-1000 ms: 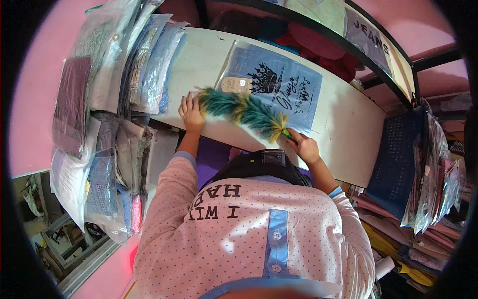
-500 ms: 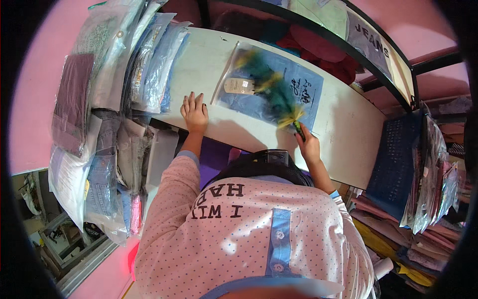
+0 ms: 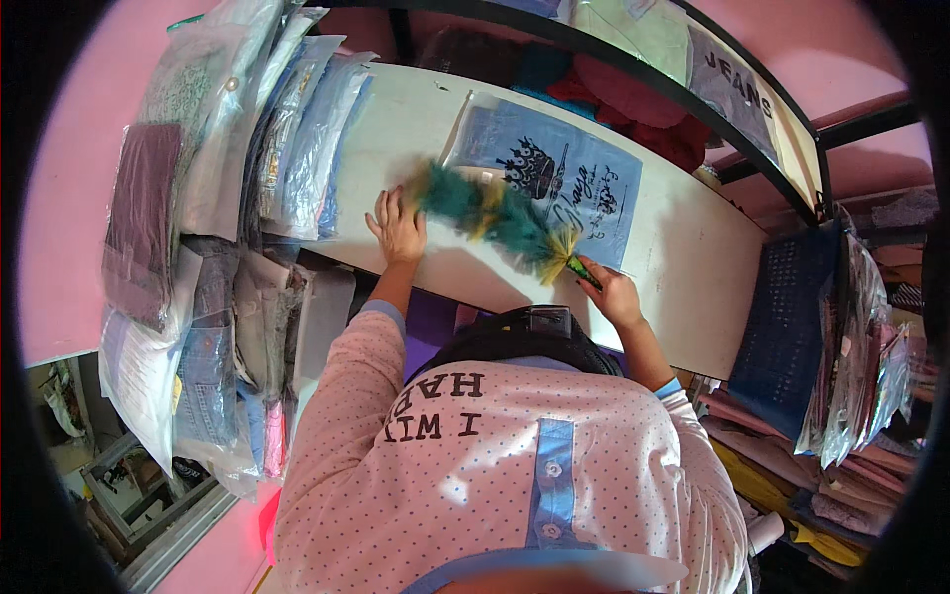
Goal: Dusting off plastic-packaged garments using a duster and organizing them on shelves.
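Note:
My right hand [image 3: 616, 295] is closed round the short green handle of a feather duster [image 3: 490, 213]. Its fluffy green and yellow head stretches leftward, smeared by motion, over the near edge of a packaged blue garment [image 3: 594, 163]. This garment lies flat in a clear plastic bag with black printing, and the duster hides part of it, including most of its tan tag. My left hand [image 3: 400, 230] rests flat on the white tabletop [image 3: 683, 287], fingers stretched out and holding nothing. The duster's tip reaches just beside these fingers.
Stacked bagged garments [image 3: 307, 139] stand at the table's left end. Bagged clothes [image 3: 851, 337] hang at the right, above folded cloth piles [image 3: 792, 485]. A black-framed shelf [image 3: 643, 64] runs along the back, with red and dark cloth [image 3: 633, 94] beneath it.
The duster has swept from across the garment's middle toward its near left edge, uncovering more of the black print. My right hand has turned and shifted slightly nearer; my left hand moved a little.

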Available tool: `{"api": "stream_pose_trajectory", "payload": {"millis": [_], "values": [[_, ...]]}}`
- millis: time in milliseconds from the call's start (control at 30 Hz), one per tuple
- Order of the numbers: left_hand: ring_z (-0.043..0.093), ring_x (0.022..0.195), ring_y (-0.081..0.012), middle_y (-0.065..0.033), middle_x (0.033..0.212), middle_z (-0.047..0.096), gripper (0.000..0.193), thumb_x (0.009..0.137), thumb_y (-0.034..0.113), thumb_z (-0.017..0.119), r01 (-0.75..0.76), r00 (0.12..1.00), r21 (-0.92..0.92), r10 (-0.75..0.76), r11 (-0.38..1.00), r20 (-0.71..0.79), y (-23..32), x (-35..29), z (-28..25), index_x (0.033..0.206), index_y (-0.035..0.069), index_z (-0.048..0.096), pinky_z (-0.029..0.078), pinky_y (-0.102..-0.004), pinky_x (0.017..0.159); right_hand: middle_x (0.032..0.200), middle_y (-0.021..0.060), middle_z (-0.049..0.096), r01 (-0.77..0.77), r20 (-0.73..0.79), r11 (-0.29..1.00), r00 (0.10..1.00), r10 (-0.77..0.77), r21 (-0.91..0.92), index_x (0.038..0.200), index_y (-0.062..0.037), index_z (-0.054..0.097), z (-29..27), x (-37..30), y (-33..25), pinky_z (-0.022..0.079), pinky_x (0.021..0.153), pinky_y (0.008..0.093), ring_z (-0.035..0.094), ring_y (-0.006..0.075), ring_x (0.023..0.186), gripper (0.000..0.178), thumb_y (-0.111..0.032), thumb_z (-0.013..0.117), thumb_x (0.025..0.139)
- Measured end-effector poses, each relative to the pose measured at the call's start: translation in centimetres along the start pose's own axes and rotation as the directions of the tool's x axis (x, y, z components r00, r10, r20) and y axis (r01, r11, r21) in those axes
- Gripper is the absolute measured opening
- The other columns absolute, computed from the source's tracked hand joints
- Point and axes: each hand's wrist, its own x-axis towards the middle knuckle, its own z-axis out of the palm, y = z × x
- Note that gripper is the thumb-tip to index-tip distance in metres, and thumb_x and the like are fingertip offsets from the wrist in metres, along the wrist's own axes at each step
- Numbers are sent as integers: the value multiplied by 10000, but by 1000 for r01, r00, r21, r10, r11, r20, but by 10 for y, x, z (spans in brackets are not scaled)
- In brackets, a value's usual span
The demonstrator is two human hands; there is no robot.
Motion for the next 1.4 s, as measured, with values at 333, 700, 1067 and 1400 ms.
{"api": "stream_pose_trajectory", "payload": {"millis": [333,700,1067,1400], "values": [[302,1285,-286,-17,1266,441,123,795,280,592,-20,1000,-96,21,995,8,11,2,-13,800,160,621,128,-620,1005,779,216,634,-60,18,993,998,62,-97,1175,-128,560,-5,26,-3,500,615,447,624,374,711,401,-248,637,800],[291,1293,-268,-6,1283,431,99,815,248,585,-12,999,-86,15,996,37,14,5,-16,812,149,588,125,-620,1013,806,199,639,-128,25,981,991,133,-146,1228,-140,508,-1,66,-7,499,615,474,620,384,695,442,-249,616,814],[284,1297,-270,-5,1279,429,121,832,267,562,-23,999,-67,26,997,42,16,4,-15,839,153,601,123,-626,1013,788,205,635,-341,-119,932,937,327,-120,1188,-124,497,17,65,10,498,592,479,618,395,674,399,-256,596,825],[286,1306,-248,20,1309,418,125,853,274,545,-37,998,-42,39,998,39,8,2,-8,873,167,605,143,-635,1011,755,245,615,-524,-114,847,850,515,-88,1048,-48,470,19,-2,32,469,601,526,601,426,684,292,-276,534,876]]}}
